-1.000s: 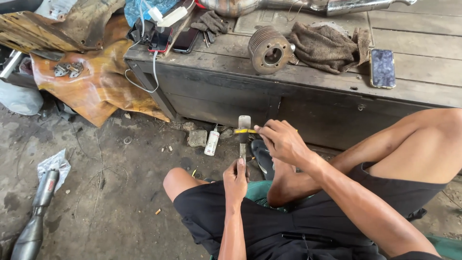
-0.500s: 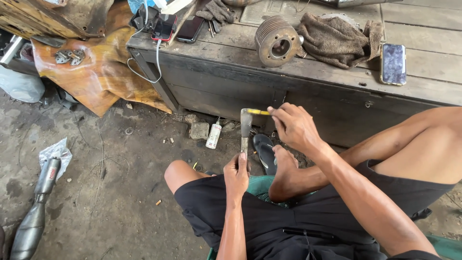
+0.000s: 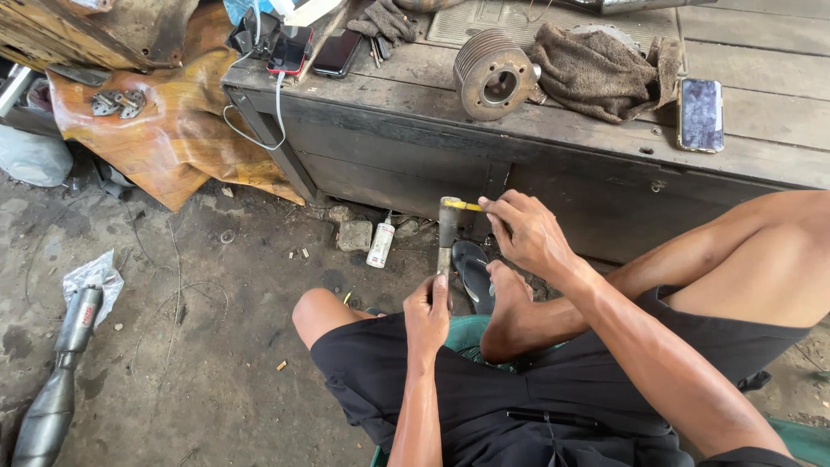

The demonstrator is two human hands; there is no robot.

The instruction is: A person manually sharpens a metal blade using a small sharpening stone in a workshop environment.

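My left hand grips the lower end of a narrow grey metal bar and holds it upright above my knee. At the bar's top end my right hand pinches a thin yellow strip that lies across it. I sit with legs folded in black shorts, one bare foot beside a dark sandal on the ground.
A wooden bench stands ahead with a rusty finned cylinder, a dirty rag, gloves and three phones on it. A small white tube and a stone lie below it. A grey exhaust pipe lies at the left.
The view has shifted so the bench and hands sit lower and more to the right. Both hands keep their hold on the bar and yellow strip, raised slightly.
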